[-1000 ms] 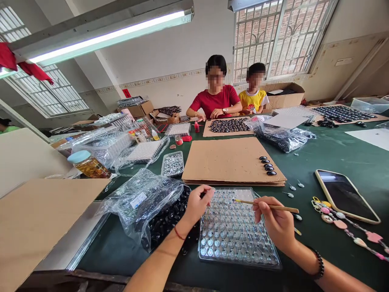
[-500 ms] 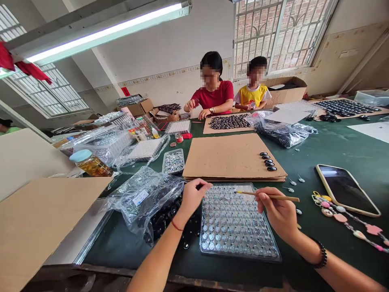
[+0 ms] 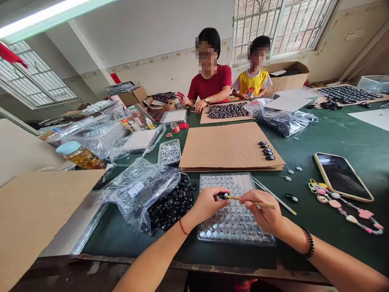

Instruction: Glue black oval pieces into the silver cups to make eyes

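Note:
My left hand [image 3: 208, 207] is closed, pinching a small glossy black oval piece [image 3: 223, 196] between thumb and fingertips. Held like a pen in my right hand [image 3: 263, 213] is a thin wooden stick [image 3: 237, 198]. Its yellowish tip is at the black piece, where a small pale spot shows; contact is too small to be sure of. Both hands are above a clear plastic tray [image 3: 244, 179] filled with rows of small round clear discs. Left of the tray, many similar black pieces [image 3: 173, 207] spill from a clear plastic bag [image 3: 136, 188].
Stacked cardboard sheets [image 3: 221, 146] bearing several black pieces lie beyond the tray. To the right are a thin clear rod [image 3: 275, 195], a single black piece [image 3: 291, 197] and a phone [image 3: 343, 176] with a beaded strap. A box of small discs [image 3: 169, 152] stands behind the bag. Two people [image 3: 209, 85] sit opposite.
My left hand has moved right over the tray and now shows a black piece. The stick's tip has moved from above the tray to that piece. The view has shifted slightly.

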A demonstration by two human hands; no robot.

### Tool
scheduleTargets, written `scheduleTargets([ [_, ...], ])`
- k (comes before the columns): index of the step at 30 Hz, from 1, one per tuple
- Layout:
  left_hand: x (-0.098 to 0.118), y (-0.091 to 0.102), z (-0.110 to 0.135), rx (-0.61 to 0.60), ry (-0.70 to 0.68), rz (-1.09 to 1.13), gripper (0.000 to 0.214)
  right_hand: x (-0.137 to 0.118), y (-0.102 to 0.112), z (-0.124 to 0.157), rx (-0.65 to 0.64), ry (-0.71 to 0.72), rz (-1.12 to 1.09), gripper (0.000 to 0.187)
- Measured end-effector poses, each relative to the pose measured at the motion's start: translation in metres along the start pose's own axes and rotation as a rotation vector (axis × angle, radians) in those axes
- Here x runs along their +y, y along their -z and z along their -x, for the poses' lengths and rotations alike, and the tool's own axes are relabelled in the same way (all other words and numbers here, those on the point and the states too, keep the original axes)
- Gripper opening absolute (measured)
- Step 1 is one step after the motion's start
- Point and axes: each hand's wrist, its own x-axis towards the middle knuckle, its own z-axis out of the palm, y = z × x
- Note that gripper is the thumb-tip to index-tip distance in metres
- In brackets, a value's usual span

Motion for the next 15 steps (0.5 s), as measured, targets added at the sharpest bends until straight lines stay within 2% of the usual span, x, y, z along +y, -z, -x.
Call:
scheduleTargets([
  [9, 0.0016, -0.0003, -0.0011, 0.021, 0.025, -0.003, 0.036, 0.0008, -0.0014, 0.0021, -0.021, 0.051, 0.063, 0.015],
  [15, 0.0024, 0.0009, 0.0014, 0.043, -0.018, -0.079, 0.035, -0.0012, -0.0019, 0.0011, -0.027, 0.079, 0.069, 0.013],
])
